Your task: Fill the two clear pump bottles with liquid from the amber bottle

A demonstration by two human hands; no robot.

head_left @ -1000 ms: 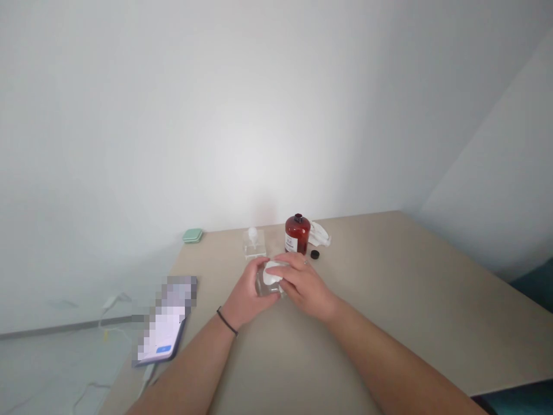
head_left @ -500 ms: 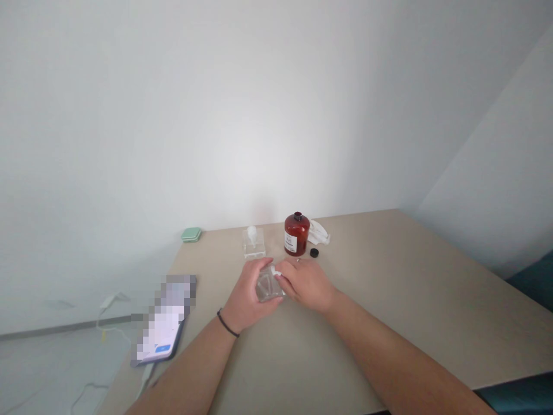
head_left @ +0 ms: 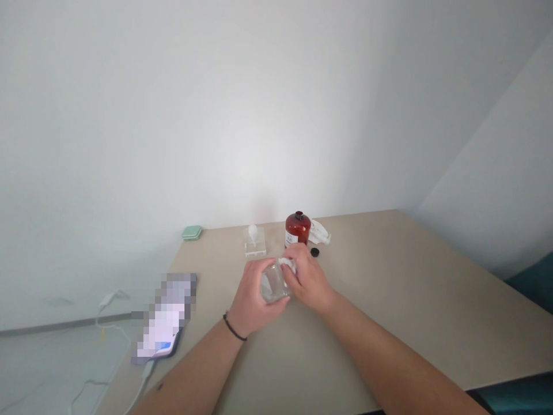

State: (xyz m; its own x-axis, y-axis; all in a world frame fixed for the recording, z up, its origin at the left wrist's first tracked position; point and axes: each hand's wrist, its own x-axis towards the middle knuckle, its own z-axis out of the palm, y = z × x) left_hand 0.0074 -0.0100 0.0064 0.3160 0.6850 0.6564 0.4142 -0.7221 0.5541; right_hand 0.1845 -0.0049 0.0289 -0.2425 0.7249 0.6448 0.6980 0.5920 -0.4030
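Note:
My left hand (head_left: pixel 254 297) is wrapped round a clear, see-through container (head_left: pixel 273 283), tilted above the table, with a black band on the wrist. My right hand (head_left: pixel 309 276) is closed on a crumpled white tissue (head_left: pixel 287 264) and presses it to the container's right side. Just behind the right hand stands a brown-red bottle (head_left: pixel 298 226) with a white label, its neck uncapped and its lower part partly hidden by the fingers. A small black cap (head_left: pixel 315 252) lies to the right of the bottle.
A clear square box (head_left: pixel 254 248) with a white tuft on top stands behind my left hand. Another crumpled white tissue (head_left: pixel 320 233) lies by the bottle. At the left edge are a green tin (head_left: pixel 192 232) and a phone (head_left: pixel 166 323) with a white cable. A wall backs the table (head_left: pixel 423 300).
Both hands and the container have shifted slightly right. My right hand has turned and risen along the container's side, and more of the white tissue shows. The bottle is now partly covered.

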